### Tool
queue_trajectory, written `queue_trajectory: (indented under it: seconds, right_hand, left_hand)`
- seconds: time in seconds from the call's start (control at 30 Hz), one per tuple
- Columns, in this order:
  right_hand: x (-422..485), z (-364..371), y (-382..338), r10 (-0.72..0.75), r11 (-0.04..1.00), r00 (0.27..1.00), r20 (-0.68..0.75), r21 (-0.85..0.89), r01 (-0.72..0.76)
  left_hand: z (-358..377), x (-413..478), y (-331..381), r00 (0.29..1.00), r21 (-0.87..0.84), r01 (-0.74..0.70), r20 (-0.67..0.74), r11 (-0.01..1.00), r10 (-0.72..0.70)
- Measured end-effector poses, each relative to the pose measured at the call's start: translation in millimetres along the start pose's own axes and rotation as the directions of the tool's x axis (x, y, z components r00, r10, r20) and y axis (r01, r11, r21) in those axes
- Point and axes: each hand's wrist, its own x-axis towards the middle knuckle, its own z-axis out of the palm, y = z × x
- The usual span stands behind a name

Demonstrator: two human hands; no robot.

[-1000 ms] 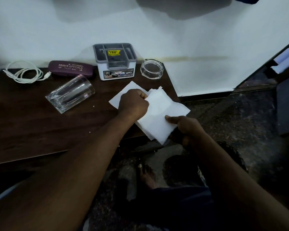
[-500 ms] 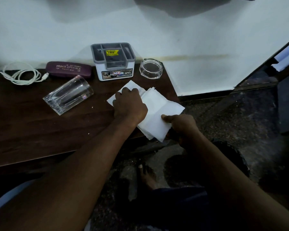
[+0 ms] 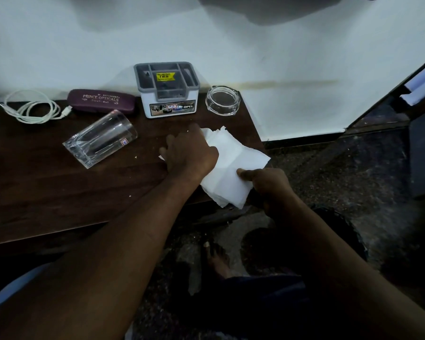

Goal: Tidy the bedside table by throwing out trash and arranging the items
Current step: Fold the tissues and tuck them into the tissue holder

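Matt white paper tissues (image 3: 231, 165), clear glass tumbler (image 3: 101, 138), dark wood-grain table (image 3: 47, 187)

the left hand (image 3: 190, 153) has slid leftward across the white tissues (image 3: 231, 173), now covering their left corner.

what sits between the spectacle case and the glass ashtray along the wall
In the head view, the white and grey organizer box stands between the spectacle case and glass ashtray.

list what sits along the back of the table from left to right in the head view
white cable → purple spectacle case → grey and white organiser box → clear glass ashtray
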Motion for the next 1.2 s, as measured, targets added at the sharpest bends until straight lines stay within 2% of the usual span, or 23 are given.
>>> queue_trajectory:
  seconds: [0.1,0.23,0.37,0.47,0.57,0.63,0.7,0.8,0.9,1.0,1.2]
  right_hand:
    - [0,1,0,-0.007,1.0,1.0,-0.01,-0.019,0.007]
    - [1,0,1,-0.032,0.999,0.999,-0.032,-0.04,0.031]
    - [-3,1,1,-0.035,0.998,0.999,-0.033,-0.052,0.033]
    - [-3,-5,3,-0.064,0.995,0.997,-0.034,-0.076,0.061]
    - [-9,-20,7,-0.254,0.9,0.966,-0.045,-0.375,0.22]
    - [-14,-28,12,-0.268,0.855,0.963,-0.019,-0.466,0.228]
    - [-19,-27,15,-0.165,0.905,0.986,0.011,-0.396,0.156]
    - [-23,-16,13,-0.004,0.982,1.0,0.018,-0.187,0.007]
    - [-25,-8,10,0.012,0.997,1.0,-0.022,-0.07,-0.014]
    - [-26,-5,9,0.007,0.999,1.0,-0.025,-0.048,-0.008]
    - [-30,-2,-2,0.023,0.997,0.999,-0.034,0.081,-0.02]
  left_hand:
    - [-5,0,-1,0.999,0.058,-0.008,-0.044,0.998,0.011]
    - [-2,-3,-4,0.989,0.125,-0.101,-0.094,0.987,0.113]
    - [5,0,-7,0.997,0.197,-0.076,-0.009,0.977,0.079]
    - [7,2,-7,0.999,0.199,-0.054,0.002,0.979,0.054]
    - [7,4,-7,0.999,0.2,-0.04,0.027,0.979,0.035]
    - [6,4,-6,0.999,0.198,-0.025,0.048,0.98,0.015]
    - [6,3,-3,0.998,0.183,-0.013,0.065,0.983,0.002]
    - [4,2,2,0.997,0.143,-0.02,0.082,0.99,0.008]
    - [-1,1,5,0.996,0.067,-0.025,0.09,0.997,0.019]
    - [-3,1,4,0.995,-0.025,-0.014,0.103,1.0,0.016]
    - [-4,6,4,0.968,-0.293,0.077,0.25,0.953,-0.002]
